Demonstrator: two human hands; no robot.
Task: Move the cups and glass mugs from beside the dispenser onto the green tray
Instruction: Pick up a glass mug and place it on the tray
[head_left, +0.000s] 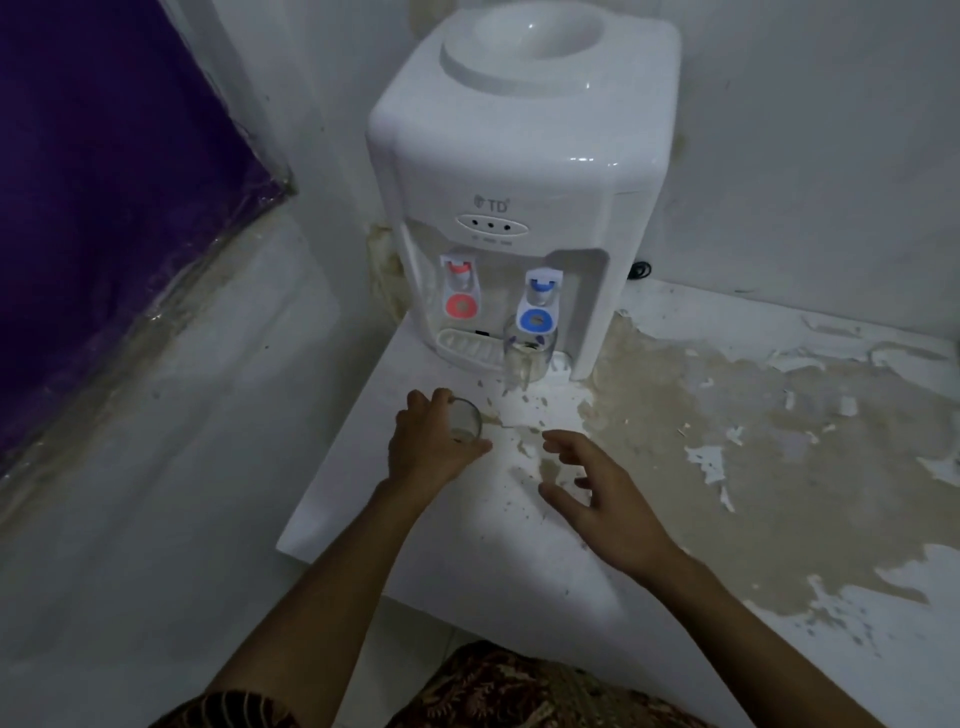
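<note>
A clear glass cup stands or hovers just above the white worktop, in front of the dispenser and slightly left of its centre; contact with the surface cannot be told. The left hand wraps around the cup from the left, fingers over the far rim and thumb on the near side. A glass mug sits at the dispenser's drip tray, directly below the blue tap, handle pointing toward the camera. The red tap is to its left. The right hand hovers over the worktop near the cup, fingers spread wide and curled, holding nothing. Worktop coating to the right is peeled, exposing a large brownish patch with white flakes. A purple panel lies far left. Patterned brown clothing shows at the bottom edge.
</note>
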